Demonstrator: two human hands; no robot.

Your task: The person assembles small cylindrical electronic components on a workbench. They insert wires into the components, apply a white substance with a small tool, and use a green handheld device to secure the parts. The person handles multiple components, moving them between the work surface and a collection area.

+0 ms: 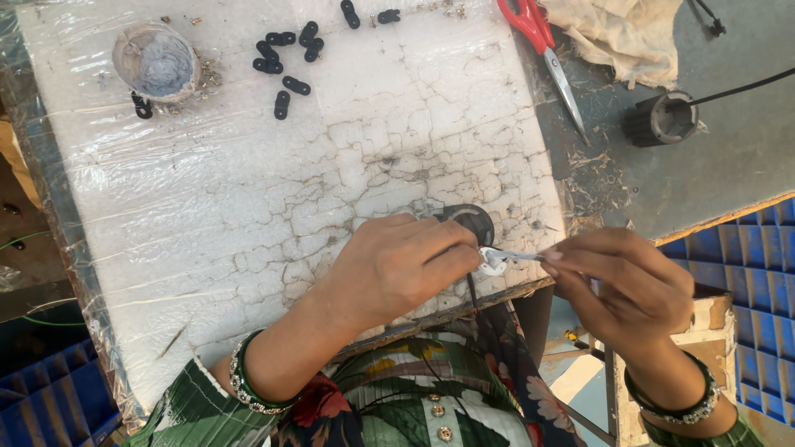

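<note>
The left hand is curled over a black round part at the near edge of the white foam board, its fingertips pinching a small white disc. The right hand is closed narrowly on a thin silvery tool whose tip touches the disc. A thin black wire drops from the black part past the board's edge. The board is cracked, wrapped in clear film, and lies on the grey surface. At its far side are about 9 small black links and a round grey-filled dish. On the surface to the right lie red-handled scissors, a cream cloth and a black cylindrical socket. Blue crates stand below.
</note>
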